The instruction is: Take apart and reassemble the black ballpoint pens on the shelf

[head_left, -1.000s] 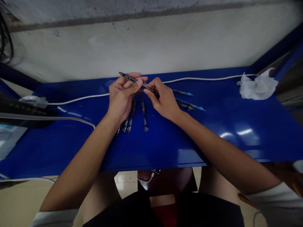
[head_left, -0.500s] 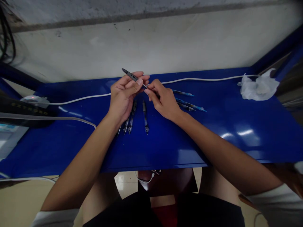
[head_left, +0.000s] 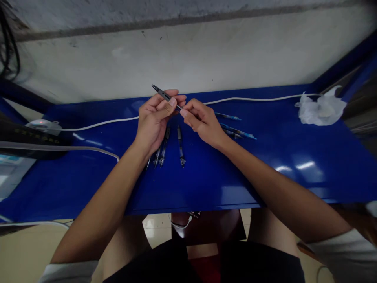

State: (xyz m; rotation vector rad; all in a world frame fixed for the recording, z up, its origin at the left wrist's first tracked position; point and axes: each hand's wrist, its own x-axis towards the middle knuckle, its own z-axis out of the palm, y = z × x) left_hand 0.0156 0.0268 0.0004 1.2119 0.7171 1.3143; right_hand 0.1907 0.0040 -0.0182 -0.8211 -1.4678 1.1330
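While the left hand [head_left: 154, 125] pinches a dark pen [head_left: 164, 95] between thumb and fingers, the right hand [head_left: 204, 122] curls nearly shut, its fingertips [head_left: 183, 113] at the pen's lower end, though whether they grip it cannot be told. More pens [head_left: 180, 146] lie just below on the blue metal table [head_left: 265, 184].

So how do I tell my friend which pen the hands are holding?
On the blue table, look for the left hand and right hand in the middle. The left hand's fingers pinch a dark grey pen, tip pointing up and away. All the other pens lie flat; this one alone is in the air.
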